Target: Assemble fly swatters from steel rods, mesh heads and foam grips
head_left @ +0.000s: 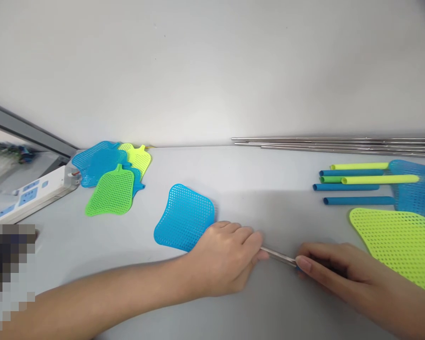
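Blue mesh head [186,217], flared, wavy-edged, partly behind my closed left hand [230,257], which grips a slim shiny rod [279,256]; my right hand [343,269] pinches it farther along.

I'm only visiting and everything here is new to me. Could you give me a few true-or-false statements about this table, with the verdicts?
1. The left hand covers part of a blue mesh head. True.
2. The right hand lies flat and empty. False: it is closed at the metal rod that runs between the two hands.
3. Loose rods lie along the foot of the white wall. True.
4. All the loose tubes are blue. False: some are yellow and one is green.
5. The green mesh head lies underneath the blue ones in its pile. False: it lies on top, overlapping them.
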Motion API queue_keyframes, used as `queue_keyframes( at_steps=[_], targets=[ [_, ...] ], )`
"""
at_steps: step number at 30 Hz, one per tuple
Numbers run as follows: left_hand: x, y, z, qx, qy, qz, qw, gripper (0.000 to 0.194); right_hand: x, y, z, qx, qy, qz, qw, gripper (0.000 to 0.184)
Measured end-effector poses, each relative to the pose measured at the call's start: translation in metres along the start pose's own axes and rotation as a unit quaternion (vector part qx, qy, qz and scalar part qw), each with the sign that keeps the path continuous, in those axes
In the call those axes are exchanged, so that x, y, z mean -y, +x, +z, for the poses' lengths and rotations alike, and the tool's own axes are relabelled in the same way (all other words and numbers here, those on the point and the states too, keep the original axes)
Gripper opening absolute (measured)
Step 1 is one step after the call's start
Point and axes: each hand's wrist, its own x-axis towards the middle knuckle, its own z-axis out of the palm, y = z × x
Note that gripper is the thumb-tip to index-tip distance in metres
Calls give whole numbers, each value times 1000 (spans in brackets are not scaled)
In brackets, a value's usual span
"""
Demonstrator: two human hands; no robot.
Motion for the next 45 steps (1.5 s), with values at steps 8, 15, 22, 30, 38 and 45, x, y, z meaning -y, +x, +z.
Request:
queue_keyframes(
  at_steps=[8,15,22,30,38,45],
  targets=[
    [0,1,2,-16,13,3,1000,29,-4,1,0,0,-6,-1,1000,42],
    [1,0,3,-13,14,4,1000,27,-9,3,1,42,-18,10,999,39],
    [0,-1,5,-23,31,-2,999,25,-9,2,1,25,-6,9,1000,40],
    [-7,-3,9,0,40,-13,999,14,-9,2,1,13,13,27,999,39],
    [-10,-2,10,-11,48,-35,998,12,-10,6,3,56,27,49,997,35],
    [-14,-1,11,-35,54,-68,996,13,-7,10,2,62,47,48,996,37]
  ],
)
